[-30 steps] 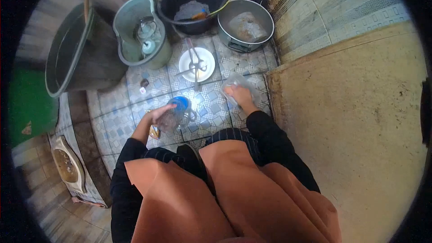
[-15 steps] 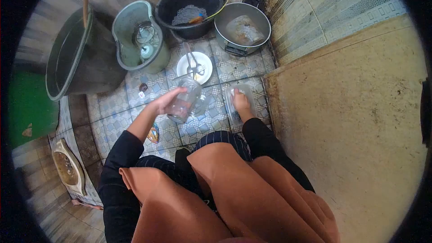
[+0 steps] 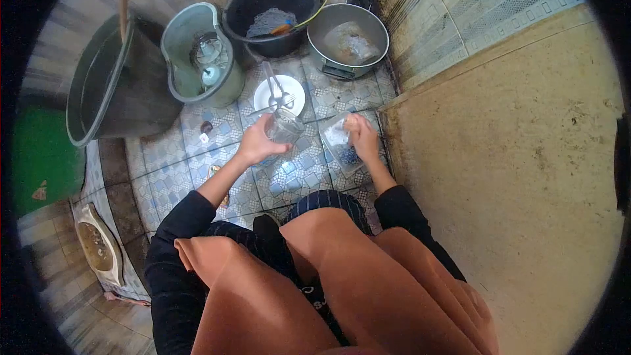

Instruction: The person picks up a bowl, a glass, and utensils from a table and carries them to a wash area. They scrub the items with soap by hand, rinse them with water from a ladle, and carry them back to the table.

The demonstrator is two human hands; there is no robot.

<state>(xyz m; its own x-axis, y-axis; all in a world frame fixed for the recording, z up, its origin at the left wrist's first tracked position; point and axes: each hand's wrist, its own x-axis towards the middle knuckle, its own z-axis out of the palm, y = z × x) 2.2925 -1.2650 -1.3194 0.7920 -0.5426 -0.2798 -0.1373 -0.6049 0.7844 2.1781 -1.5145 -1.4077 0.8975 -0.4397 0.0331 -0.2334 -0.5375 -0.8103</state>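
Note:
My left hand [image 3: 259,141] is wrapped round a clear glass container [image 3: 285,126], held tilted over the tiled floor just below the white plate. Forks and spoons lie on that plate [image 3: 261,100]. To the right, the fingers of my right hand [image 3: 363,137] are pressed together at the upper edge of a clear plastic container [image 3: 336,137] with dark contents or pattern showing through its lower part. Whether they grip its rim or something small inside is hard to make out. The two containers are apart.
Along the wall stand a large dark bucket [image 3: 98,85], a grey-green basin [image 3: 172,52] with items inside, a black bucket [image 3: 236,13] with a scrubber, and a metal pot [image 3: 383,43] with cloudy water. A yellowish panel [image 3: 499,158] rises at the right. A small wrapper [image 3: 213,171] lies on the floor.
The glass container in my left hand has moved up and slightly right, and its tilt has changed. My right hand has risen and moved right, and the plastic container is now tilted.

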